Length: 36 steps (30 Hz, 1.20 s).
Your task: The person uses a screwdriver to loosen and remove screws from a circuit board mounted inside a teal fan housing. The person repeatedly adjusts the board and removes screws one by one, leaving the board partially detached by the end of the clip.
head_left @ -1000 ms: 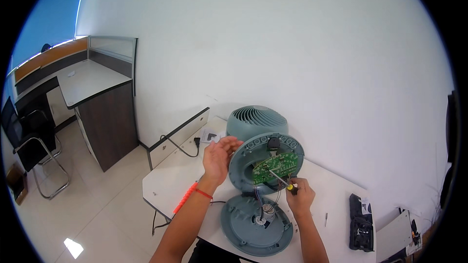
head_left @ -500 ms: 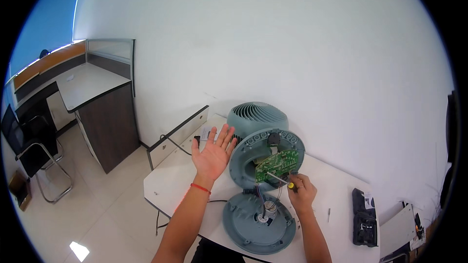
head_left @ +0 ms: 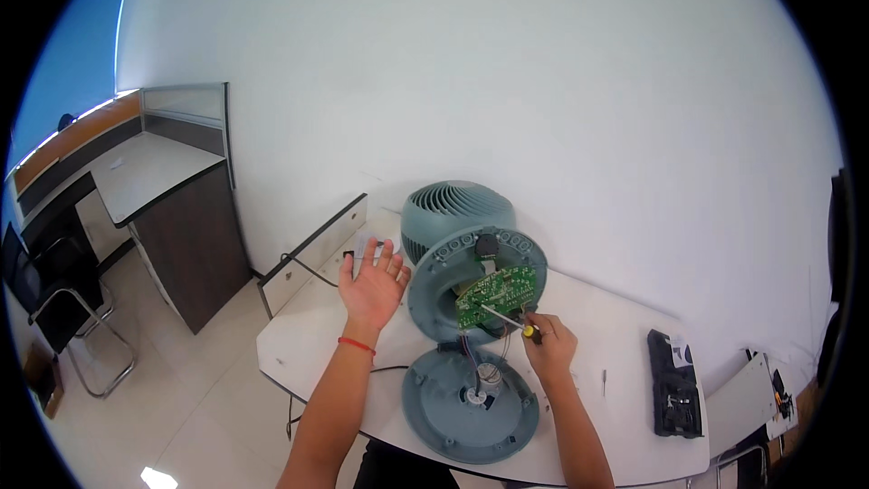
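My right hand [head_left: 552, 349] is closed around a screwdriver [head_left: 529, 332] with a yellow-and-black handle. Its metal shaft points left, the tip at the face of a green circuit board [head_left: 514, 290]; I cannot tell whether it touches a screw. The board stands in front of an opened grey-green round housing [head_left: 429, 306], which leans against a fan body [head_left: 453, 217] with curved vents. Wires run down from there to a round base cover [head_left: 434, 421] bearing a small motor [head_left: 489, 378]. Palm up and holding nothing, my left hand [head_left: 374, 294] is raised left of the housing, fingers extended.
A thin metal bit [head_left: 605, 382] lies right of my right hand. Farther right is an open black tool case [head_left: 675, 398]. A black cord [head_left: 312, 270] crosses the white table [head_left: 299, 349] on the left. Beyond stand a chair [head_left: 68, 308] and another desk [head_left: 167, 167].
My view has shifted slightly, so the fan parts and table sit farther left. The left hand stays raised, palm up. My right hand keeps the screwdriver at the board.
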{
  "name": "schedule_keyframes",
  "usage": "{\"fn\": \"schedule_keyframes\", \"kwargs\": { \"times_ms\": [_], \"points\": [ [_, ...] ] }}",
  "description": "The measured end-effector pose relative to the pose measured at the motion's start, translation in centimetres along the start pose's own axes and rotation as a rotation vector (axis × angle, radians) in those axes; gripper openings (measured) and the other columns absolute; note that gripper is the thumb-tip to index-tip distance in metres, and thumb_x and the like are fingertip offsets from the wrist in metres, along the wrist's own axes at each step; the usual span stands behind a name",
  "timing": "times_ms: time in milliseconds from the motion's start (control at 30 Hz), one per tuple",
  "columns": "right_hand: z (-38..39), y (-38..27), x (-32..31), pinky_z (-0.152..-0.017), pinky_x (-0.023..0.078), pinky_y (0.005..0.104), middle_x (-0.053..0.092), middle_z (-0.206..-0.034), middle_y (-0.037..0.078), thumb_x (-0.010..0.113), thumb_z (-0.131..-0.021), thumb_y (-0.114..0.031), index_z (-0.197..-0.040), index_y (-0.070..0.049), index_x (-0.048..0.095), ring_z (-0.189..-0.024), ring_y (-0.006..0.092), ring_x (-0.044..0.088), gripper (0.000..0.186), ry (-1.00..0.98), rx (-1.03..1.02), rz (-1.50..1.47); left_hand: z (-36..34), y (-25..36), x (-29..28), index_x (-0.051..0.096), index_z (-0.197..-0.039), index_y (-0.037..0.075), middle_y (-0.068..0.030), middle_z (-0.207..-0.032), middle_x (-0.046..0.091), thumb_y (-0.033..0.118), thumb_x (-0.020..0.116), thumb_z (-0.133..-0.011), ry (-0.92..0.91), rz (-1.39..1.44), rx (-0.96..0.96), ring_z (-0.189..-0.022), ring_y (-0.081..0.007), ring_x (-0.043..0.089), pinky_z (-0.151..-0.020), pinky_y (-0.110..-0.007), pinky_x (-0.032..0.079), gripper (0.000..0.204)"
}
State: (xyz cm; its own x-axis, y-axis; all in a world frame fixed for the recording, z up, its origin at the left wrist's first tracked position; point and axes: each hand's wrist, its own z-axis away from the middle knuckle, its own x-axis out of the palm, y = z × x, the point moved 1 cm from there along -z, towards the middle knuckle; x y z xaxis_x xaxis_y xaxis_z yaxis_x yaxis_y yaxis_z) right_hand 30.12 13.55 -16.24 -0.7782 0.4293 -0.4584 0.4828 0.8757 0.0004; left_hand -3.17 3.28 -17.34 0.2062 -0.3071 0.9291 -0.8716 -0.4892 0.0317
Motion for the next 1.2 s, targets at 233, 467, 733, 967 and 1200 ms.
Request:
{"fn": "schedule_keyframes", "kwargs": {
  "times_ms": [233,467,733,967,1200],
  "points": [
    [-0.4,-0.8,-0.5,-0.063,0.053,0.0346,0.07,-0.097,0.002,0.08,-0.067,-0.004,-0.101,-0.011,0.074,-0.072,0.022,0.068,0.035,0.022,-0.082,0.04,-0.2,0.1,-0.4,0.061,-0.128,0.017,-0.006,-0.126,0.064,0.056,0.05,-0.099,-0.036,-0.058,-0.016,-0.106,-0.0261,0.061,-0.099,-0.044,0.048,0.05],
    [0.3,-0.8,0.7,-0.06,0.054,0.0332,0.071,-0.095,0.003,0.086,-0.075,-0.009,-0.101,-0.011,0.075,-0.07,0.0222,0.069,0.029,0.073,0.117,-0.054,-0.6,-0.3,-1.2,0.061,-0.131,0.016,-0.0064,-0.128,0.064,0.056,0.052,-0.097,-0.042,-0.115,-0.072,-0.108,-0.0268,0.06,-0.101,-0.042,0.047,0.053],
    [0.3,-1.0,0.9,-0.059,0.054,0.0331,0.071,-0.093,0.003,0.087,-0.075,-0.009,-0.1,-0.011,0.076,-0.068,0.0222,0.068,0.027,0.13,0.111,-0.096,-0.5,-0.9,-1.0,0.056,-0.135,0.012,-0.01,-0.131,0.061,0.054,0.055,-0.096,0.014,-0.176,-0.063,-0.113,-0.028,0.056,-0.106,-0.04,0.044,0.058],
    [0.2,-0.5,0.1,-0.053,0.047,0.0323,0.069,-0.089,0.002,0.084,-0.073,-0.003,-0.099,-0.008,0.076,-0.062,0.0188,0.063,0.028,0.154,-0.166,0.072,-0.4,-0.6,-1.3,0.055,-0.137,0.012,-0.0101,-0.135,0.06,0.051,0.052,-0.098,0.005,-0.193,-0.074,-0.119,-0.0293,0.055,-0.108,-0.043,0.044,0.055],
    [-0.3,-0.8,-0.1,-0.052,0.046,0.0319,0.068,-0.088,0.002,0.084,-0.072,-0.002,-0.096,-0.007,0.073,-0.06,0.019,0.062,0.027,0.166,-0.186,0.047,-0.2,-1.0,-0.6,0.056,-0.135,0.011,-0.0118,-0.135,0.06,0.052,0.05,-0.098,0.038,-0.253,-0.085,-0.123,-0.0308,0.056,-0.107,-0.045,0.045,0.055]
  ]
}}
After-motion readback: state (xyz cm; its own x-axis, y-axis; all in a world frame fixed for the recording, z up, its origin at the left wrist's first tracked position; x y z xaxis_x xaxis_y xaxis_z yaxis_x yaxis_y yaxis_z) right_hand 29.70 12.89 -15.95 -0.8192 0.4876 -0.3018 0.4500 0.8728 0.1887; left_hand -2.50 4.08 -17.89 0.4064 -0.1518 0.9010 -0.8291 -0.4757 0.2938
